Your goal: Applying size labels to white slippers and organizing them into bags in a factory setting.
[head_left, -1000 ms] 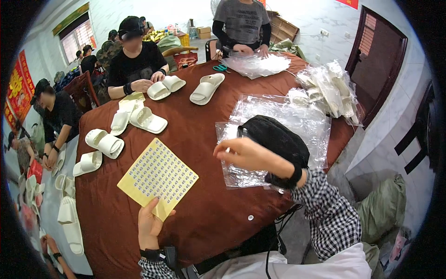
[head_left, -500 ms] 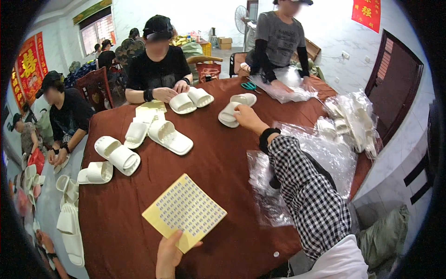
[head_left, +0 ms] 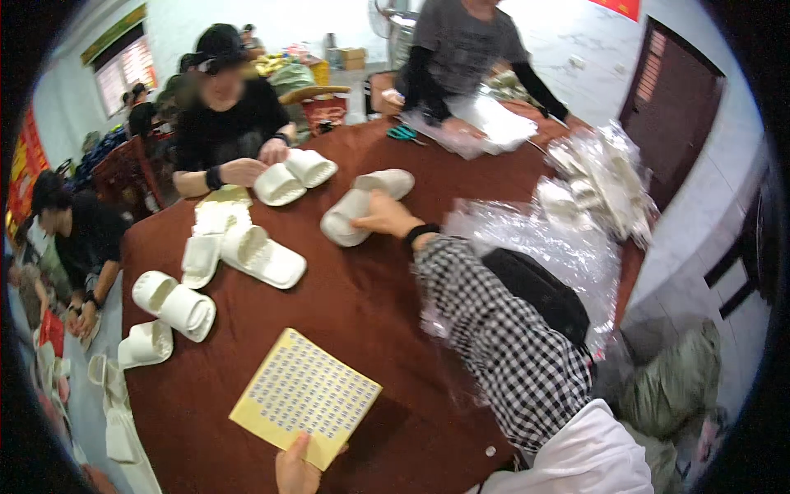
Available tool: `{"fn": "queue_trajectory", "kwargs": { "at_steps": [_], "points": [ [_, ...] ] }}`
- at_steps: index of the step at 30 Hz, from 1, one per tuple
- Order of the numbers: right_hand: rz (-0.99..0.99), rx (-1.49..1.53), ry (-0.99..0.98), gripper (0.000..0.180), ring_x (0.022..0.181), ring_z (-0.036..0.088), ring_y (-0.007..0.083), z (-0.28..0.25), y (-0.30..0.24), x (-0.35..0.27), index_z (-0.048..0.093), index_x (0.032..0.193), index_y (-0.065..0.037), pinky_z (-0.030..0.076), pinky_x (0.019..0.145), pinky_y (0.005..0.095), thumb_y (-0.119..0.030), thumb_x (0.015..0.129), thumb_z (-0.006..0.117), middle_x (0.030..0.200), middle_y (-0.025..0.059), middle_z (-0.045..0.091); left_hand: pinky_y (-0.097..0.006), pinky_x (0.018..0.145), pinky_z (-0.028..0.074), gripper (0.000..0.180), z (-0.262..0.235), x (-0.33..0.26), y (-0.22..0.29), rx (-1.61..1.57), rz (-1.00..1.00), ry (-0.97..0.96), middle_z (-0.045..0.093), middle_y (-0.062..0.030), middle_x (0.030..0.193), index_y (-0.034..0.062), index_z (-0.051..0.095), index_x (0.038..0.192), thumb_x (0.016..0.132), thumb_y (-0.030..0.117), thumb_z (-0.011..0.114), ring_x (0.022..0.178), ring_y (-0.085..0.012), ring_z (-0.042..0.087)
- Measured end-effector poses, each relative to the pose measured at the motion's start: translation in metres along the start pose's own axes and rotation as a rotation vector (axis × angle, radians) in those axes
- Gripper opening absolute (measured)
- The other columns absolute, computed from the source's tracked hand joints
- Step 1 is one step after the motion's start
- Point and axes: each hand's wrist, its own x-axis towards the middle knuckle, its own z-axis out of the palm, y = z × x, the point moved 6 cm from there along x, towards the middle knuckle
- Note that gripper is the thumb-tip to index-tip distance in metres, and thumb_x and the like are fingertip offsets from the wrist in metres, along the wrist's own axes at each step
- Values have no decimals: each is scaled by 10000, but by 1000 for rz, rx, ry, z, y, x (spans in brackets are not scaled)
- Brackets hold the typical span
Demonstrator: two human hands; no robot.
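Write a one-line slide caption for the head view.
Right hand grasps white slipper on brown table; left hand holds yellow sticker sheet.

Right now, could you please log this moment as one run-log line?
left hand: holds yellow sticker sheet | right hand: grip on white slipper pair | surface: brown table

The right hand (head_left: pixel 385 216) has reached across the table and grasped a white slipper (head_left: pixel 362 206).

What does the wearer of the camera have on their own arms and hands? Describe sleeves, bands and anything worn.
The right hand is bare, with a black band at the wrist and a long black-and-white checked sleeve up the arm. The left hand is bare too; only the hand shows at the lower edge, so its sleeve cannot be seen.
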Motion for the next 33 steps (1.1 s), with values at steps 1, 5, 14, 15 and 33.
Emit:
{"fn": "queue_trajectory", "kwargs": {
  "at_steps": [1, 5, 14, 15, 33],
  "points": [
    [-13, 122, -21, 690, 956, 656, 385, 3, -13, -16, 627, 1040, 94, 524, 864, 431, -473, 679, 779, 1029, 282, 650, -450, 921, 521, 429, -8, 3, 0, 108, -6, 118, 545, -175, 1320, -72, 435, 1348, 971, 109, 531, 1121, -314, 594],
    [-63, -170, -78, 709, 905, 687, 348, 29, -93, -80, 621, 1060, 67, 563, 781, 415, -492, 654, 781, 995, 229, 664, -404, 959, 483, 390, -5, 2, 10, -227, 138, -67, 588, -144, 1247, -49, 498, 1283, 963, 168, 551, 1119, -272, 577],
    [-476, -257, -175, 464, 777, 657, 240, 62, -206, -274, 722, 761, -15, 545, 628, 353, -435, 594, 828, 827, 115, 666, -460, 951, 528, 402, -22, -5, 44, -499, 587, -358, 538, -209, 1287, -71, 407, 1341, 993, 112, 490, 1109, -324, 594],
    [-528, -277, -222, 478, 806, 662, 246, 62, -214, -294, 720, 782, 4, 545, 649, 354, -429, 607, 822, 854, 130, 677, -423, 980, 498, 383, -18, -6, 45, -522, 595, -479, 551, -191, 1275, -63, 437, 1323, 992, 118, 504, 1108, -290, 589],
    [-480, 180, -164, 193, 923, 618, 351, -46, -186, -407, 630, 984, -45, 511, 766, 420, -197, 865, 629, 1094, 157, 591, -398, 989, 470, 446, -14, -90, -12, -274, 683, -182, 565, -147, 1276, -47, 439, 1331, 932, 145, 501, 1160, -262, 575]
  ]
}}
